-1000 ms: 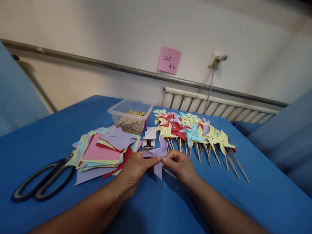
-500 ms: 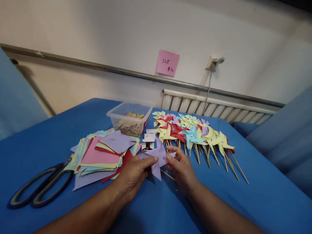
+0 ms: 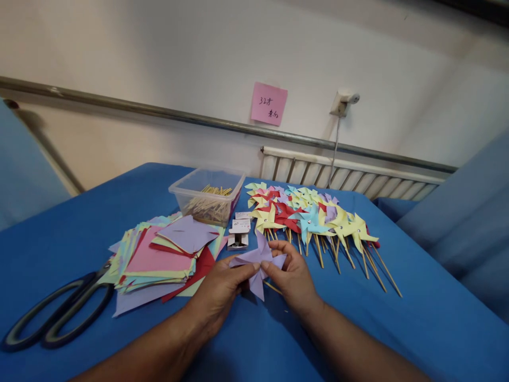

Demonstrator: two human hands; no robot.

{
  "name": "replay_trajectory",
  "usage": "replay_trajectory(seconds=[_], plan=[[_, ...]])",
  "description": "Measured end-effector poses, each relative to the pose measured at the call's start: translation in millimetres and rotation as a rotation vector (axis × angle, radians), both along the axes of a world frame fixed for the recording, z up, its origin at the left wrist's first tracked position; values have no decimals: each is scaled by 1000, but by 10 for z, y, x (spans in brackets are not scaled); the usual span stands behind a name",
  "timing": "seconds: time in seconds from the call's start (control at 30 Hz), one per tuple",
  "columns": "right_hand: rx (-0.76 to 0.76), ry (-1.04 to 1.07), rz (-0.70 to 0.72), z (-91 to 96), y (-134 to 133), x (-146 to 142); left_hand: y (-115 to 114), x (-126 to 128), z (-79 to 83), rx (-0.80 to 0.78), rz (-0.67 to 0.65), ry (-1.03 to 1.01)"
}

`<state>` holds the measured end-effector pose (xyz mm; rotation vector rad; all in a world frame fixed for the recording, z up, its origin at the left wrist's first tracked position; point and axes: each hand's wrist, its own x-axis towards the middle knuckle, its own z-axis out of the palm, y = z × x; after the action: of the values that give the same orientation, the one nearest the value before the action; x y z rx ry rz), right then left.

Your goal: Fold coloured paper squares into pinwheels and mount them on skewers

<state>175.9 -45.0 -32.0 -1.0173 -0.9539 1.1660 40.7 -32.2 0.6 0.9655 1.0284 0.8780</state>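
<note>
While grasping a lilac paper pinwheel (image 3: 263, 252) from both sides, roughly midway between the left and right edges of the blue-covered table (image 3: 254, 345), no sideways gap to judge: hub directly between the thumb tips, no nearer to the left hand (image 3: 222, 278) than to the right hand (image 3: 292, 270). Pinched on the left by thumb, with fingers tucked underneath; pinched on the right by thumb close to the hub, with fingers bent behind the right-hand blade. Face turned up, with one blade pointing to the table's far edge, one to the near side, one into each hand; about as broad as deep, hence no strong long axis in the paper itself. Below the paper, a thin wooden stick (image 3: 272, 288), slanting off towards the near right, closer to the right hand; impossible to tell whether joined to the hub or simply lying beneath. Just beyond, towards the far edge, small cardboard boxes (image 3: 240, 226) and a plastic box (image 3: 234, 201) of sticks. Towards the left edge, stacked coloured paper (image 3: 159, 254) beside scissors (image 3: 89, 281). Towards the far right corner, other pinwheels (image 3: 312, 223), heads to the far edge, sticks to the near side.
</note>
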Motion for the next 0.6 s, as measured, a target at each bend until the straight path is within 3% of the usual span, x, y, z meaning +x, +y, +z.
replay_trajectory(seconds=[0.27,0.6], plan=[[-11,-61,59,-37,58,83,157,-146,63,26,-183,167],[-33,-261,95,8,3,47,216,-143,-41,270,-179,350]])
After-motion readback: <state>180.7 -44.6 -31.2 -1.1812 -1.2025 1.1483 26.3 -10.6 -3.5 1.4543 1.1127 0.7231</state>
